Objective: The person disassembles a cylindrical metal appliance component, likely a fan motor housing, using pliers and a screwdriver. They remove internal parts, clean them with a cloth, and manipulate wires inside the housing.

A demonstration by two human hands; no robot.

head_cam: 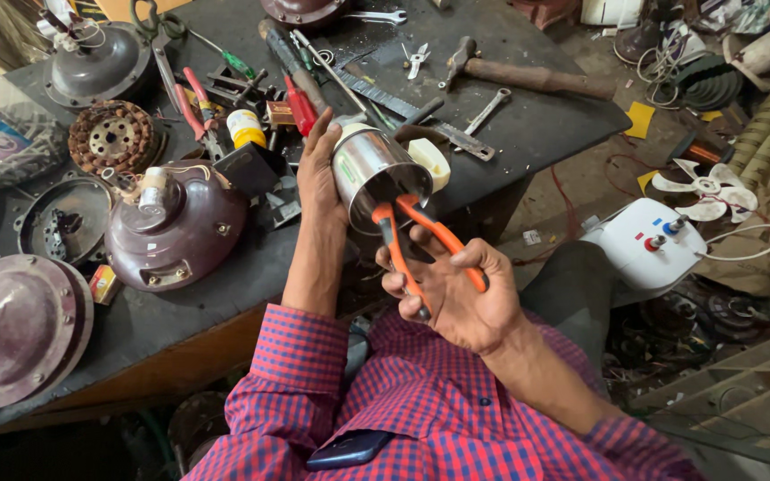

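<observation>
- Nearest is the person's checked red and blue shirt (421, 410), with a dark phone (349, 448) poking out of the chest pocket.
- The right hand (456, 294) is closed around the orange handles of a pair of pliers (416, 240), fingers curled over one handle and thumb across the other; the handles stand a little apart.
- The pliers' nose reaches into the open bottom of a shiny metal cylinder (376, 174). How the tips sit inside I cannot tell.
- The left hand (318, 178) cups that cylinder from its far side, palm against the wall, fingers stretched up along it. The cylinder is tilted, open end toward the person, held just above the near edge of the bench.
- Just left of the hands, on the dark workbench (536, 125), sits a maroon fan motor housing (176, 232) with wires on top. A larger maroon housing (15, 325) lies at the left edge.
- Farther back lie a wound stator (110, 135), a grey motor cover (100, 62), red-handled tools (196, 102), a hammer (528, 76) and a spanner (487, 111).
- On the floor to the right stands a small white water heater (639, 240), with a white fan blade (710, 187) beyond it amid loose wire and scrap.
</observation>
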